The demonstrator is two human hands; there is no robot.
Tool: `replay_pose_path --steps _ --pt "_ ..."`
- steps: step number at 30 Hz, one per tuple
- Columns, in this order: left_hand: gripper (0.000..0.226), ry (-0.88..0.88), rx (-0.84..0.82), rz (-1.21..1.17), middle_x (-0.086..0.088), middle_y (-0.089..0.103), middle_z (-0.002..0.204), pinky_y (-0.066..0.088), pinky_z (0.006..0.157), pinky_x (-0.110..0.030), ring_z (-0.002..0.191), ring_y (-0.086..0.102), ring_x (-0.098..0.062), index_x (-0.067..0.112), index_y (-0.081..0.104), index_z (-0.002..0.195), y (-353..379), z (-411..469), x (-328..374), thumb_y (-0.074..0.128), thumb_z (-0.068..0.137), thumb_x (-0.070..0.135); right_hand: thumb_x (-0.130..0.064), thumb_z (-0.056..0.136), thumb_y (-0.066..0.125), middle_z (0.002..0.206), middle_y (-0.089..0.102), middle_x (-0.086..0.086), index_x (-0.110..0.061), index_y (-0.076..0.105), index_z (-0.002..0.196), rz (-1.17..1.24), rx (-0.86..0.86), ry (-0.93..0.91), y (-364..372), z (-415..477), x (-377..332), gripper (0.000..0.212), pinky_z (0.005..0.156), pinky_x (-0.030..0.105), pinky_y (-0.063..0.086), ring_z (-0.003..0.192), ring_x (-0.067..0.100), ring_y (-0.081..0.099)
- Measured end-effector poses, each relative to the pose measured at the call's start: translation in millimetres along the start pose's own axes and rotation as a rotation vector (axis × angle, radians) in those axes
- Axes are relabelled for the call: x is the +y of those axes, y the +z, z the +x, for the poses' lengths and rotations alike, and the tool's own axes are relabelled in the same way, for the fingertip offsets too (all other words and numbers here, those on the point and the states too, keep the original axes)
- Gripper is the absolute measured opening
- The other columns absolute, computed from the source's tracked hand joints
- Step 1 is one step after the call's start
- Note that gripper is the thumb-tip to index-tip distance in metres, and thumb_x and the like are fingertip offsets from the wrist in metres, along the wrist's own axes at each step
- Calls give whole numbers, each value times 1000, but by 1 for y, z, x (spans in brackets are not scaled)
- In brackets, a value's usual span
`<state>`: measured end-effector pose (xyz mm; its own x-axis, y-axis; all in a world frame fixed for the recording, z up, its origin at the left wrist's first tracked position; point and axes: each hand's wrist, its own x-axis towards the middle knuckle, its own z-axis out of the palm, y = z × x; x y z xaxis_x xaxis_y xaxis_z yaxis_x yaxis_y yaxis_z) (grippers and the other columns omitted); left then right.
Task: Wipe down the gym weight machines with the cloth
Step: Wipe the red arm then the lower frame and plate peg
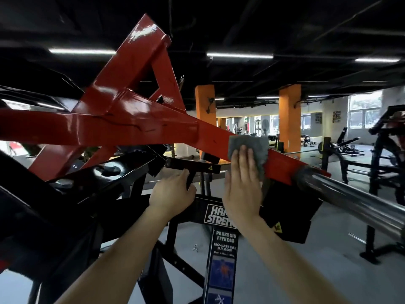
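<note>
A red lever arm (140,121) of a black-framed row machine (122,207) slants down to the right and ends in a chrome weight sleeve (350,194). A grey cloth (252,143) lies over the red arm just left of the sleeve. My right hand (241,183) presses the cloth flat against the arm with straight fingers. Lower and to the left, my left hand (173,191) grips a black bar of the frame (190,178).
A label post (223,260) with the machine's name stands below my hands. Orange pillars (289,119) rise in the background. Benches and a black rack (385,172) stand at the right on a grey floor (328,249). The ceiling is dark with strip lights.
</note>
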<state>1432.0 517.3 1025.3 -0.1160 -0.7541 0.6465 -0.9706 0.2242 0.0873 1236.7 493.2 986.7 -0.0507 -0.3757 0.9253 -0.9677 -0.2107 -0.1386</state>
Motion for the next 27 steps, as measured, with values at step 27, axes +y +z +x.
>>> replay_pose_path --steps 27 --pt "41 120 531 -183 -14 57 119 49 88 -48 105 54 -35 3 59 113 -15 14 55 43 76 5 -13 95 52 171 21 12 -4 32 160 211 -50 -424 -8 52 -13 69 127 45 24 161 26 10"
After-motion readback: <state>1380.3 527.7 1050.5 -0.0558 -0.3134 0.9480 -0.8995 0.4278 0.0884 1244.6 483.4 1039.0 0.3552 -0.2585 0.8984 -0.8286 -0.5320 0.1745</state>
